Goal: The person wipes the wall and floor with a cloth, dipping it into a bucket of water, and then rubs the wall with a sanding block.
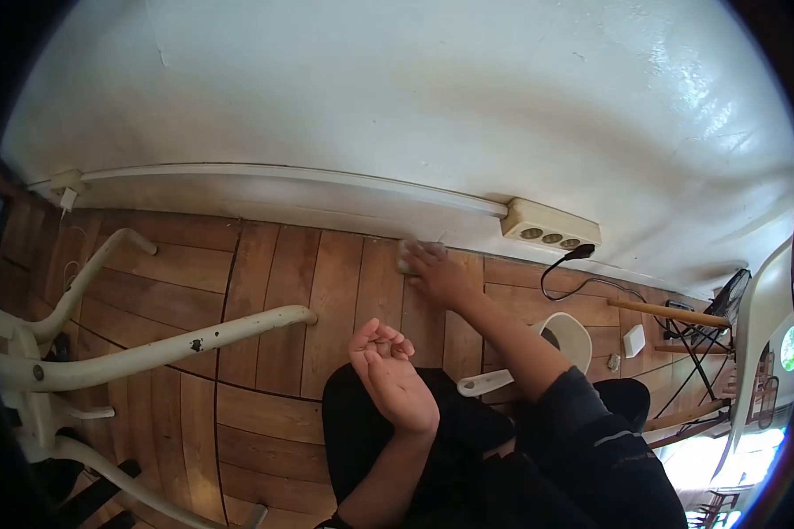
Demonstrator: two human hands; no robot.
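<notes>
My right hand [438, 275] reaches to the floor where it meets the white wall. Its slightly blurred fingers press down on a small pale grey-green rag [404, 257], mostly covered by the hand. Raised over my knees, my left hand [395, 381] has its palm showing and its fingers loosely curled, with nothing in them. Beside my right forearm stands a white plastic dipper [577, 339] with a long handle [485, 383]. My forearm hides part of it, and its inside looks dark.
A cream power strip [551, 227] with a black plug [580, 252] and cable is on the wall at right. White curved metal legs [176, 346] reach in from the left. A white chair [759, 326], wooden legs and a small white box [633, 341] are at right.
</notes>
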